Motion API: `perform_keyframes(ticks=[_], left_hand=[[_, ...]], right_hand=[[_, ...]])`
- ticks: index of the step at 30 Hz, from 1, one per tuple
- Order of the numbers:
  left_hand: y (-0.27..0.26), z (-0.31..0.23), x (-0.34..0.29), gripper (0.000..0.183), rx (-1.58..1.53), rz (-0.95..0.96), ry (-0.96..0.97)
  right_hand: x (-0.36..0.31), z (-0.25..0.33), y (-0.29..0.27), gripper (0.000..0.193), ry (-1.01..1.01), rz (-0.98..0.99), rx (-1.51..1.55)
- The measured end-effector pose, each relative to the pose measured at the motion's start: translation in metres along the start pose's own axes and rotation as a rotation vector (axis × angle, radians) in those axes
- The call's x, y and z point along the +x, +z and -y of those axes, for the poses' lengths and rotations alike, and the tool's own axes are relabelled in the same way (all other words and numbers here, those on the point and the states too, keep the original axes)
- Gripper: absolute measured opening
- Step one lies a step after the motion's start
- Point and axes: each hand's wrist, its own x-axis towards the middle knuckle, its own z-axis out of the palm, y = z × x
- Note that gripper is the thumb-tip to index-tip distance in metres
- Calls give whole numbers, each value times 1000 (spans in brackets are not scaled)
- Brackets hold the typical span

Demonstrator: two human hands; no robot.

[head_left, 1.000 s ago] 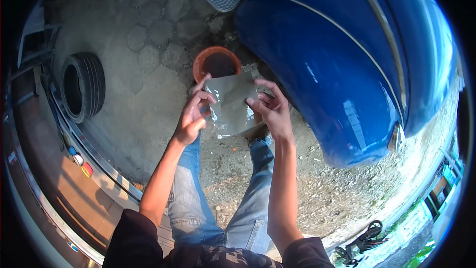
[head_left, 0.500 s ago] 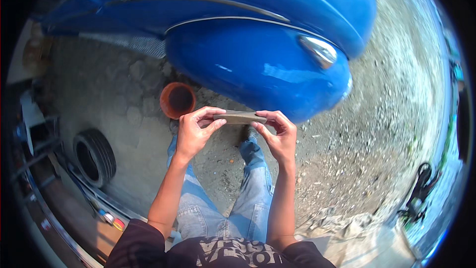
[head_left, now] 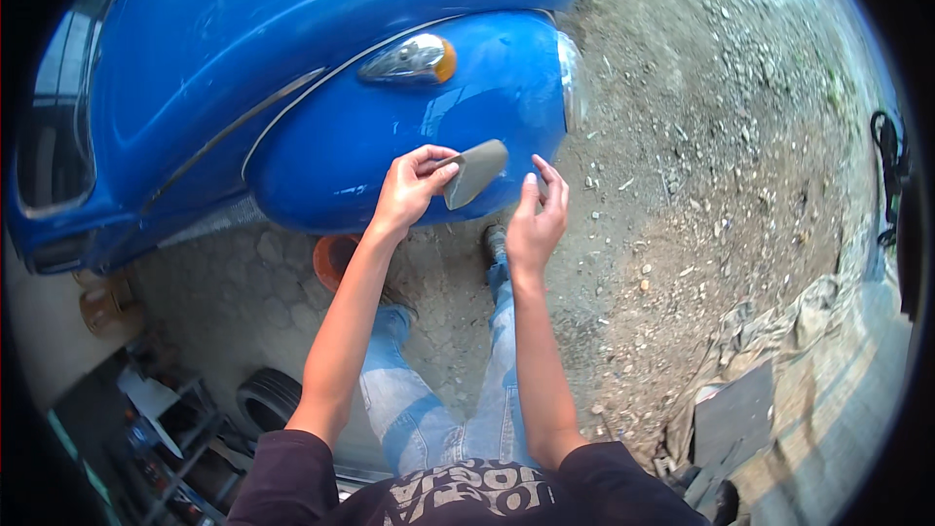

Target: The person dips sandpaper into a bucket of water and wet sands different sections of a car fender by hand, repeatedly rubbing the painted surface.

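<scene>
My left hand [head_left: 415, 187] pinches one end of a grey-brown folded sheet of sandpaper [head_left: 477, 173] between thumb and fingers. The sheet is tilted, its free end pointing up and to the right. A short way to the right, my right hand [head_left: 538, 226] is raised with thumb and fingers apart, holding nothing. Just beyond both hands curves the glossy blue fender [head_left: 331, 156] of a car, with a chrome and orange turn-signal lamp [head_left: 409, 60] on top. The sandpaper overlaps the fender in view; whether it touches the paint I cannot tell.
Below the fender stands an orange bucket [head_left: 329, 261], partly hidden by my left forearm. A tyre [head_left: 268, 397] lies at the lower left near a metal rack [head_left: 185, 448]. Gravelly ground [head_left: 672, 224] stretches to the right, with crumpled sheeting [head_left: 779, 331] at its edge.
My right hand has let go of the sandpaper and moved apart from it. My left hand has lifted it up and forward. The view has turned, shifting the car left.
</scene>
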Motion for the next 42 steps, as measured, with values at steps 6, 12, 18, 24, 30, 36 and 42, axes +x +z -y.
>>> perform_keyframes(ticks=[6, 12, 18, 24, 30, 36, 42], left_hand=[[21, -37, 71, 27, 722, -74, 428], [-3, -82, 82, 24, 1137, -274, 739], [-43, -91, 139, 12, 1329, -118, 1025], [-43, -81, 157, 9, 1199, -64, 937], [-42, -85, 155, 10, 1116, -98, 863], [-32, -85, 156, 15, 1129, -62, 792], [-58, -82, 146, 17, 1192, -73, 744]], right_hand=[[33, -12, 54, 47, -395, -13, -197], [32, -15, 91, 57, -338, -35, -327], [24, -9, 131, 57, -349, 87, -410], [88, -51, 124, 58, -115, -120, -545], [124, -24, 130, 59, -371, 91, -606], [193, -40, 117, 54, -160, 50, -572], [140, -12, 123, 55, -259, 374, -643]])
